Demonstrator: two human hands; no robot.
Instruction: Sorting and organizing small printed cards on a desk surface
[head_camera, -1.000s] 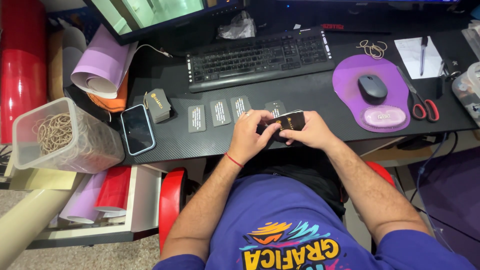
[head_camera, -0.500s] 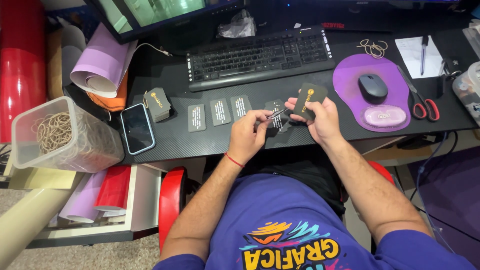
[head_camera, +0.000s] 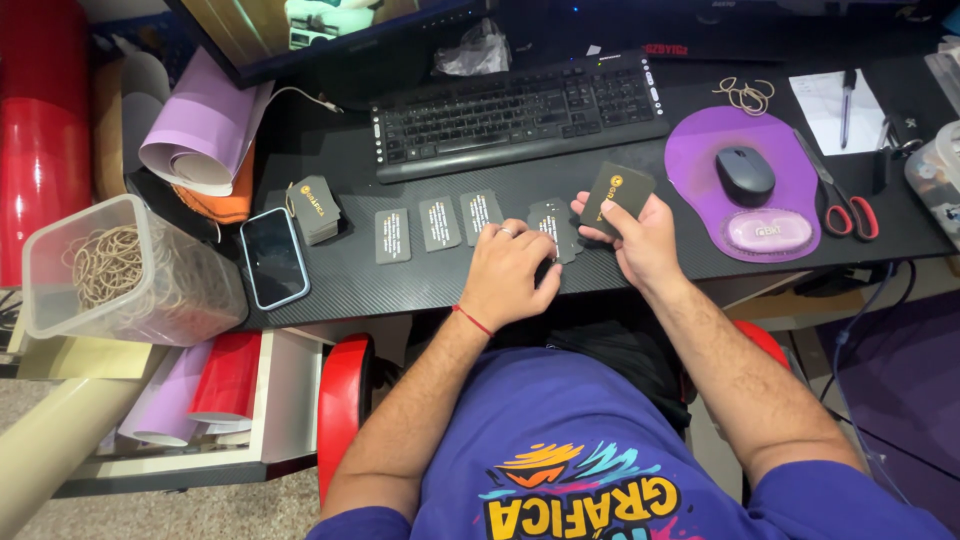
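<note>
In the head view, the right hand (head_camera: 640, 235) has its grip closed on a stack of black cards (head_camera: 617, 192), lifted a little above the black worktop (head_camera: 620, 170) beside the purple mouse pad (head_camera: 700, 160). The left hand (head_camera: 510, 270) lies palm down, fingers spread, on a small card pile (head_camera: 553, 222); it seems to press rather than pinch. Three single cards (head_camera: 438, 224) lie in a row to its left.

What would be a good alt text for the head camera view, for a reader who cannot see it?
A seated person's right hand holds a stack of black cards above a black desk, while the left hand rests palm-down beside a row of card piles. A keyboard lies behind.
</note>
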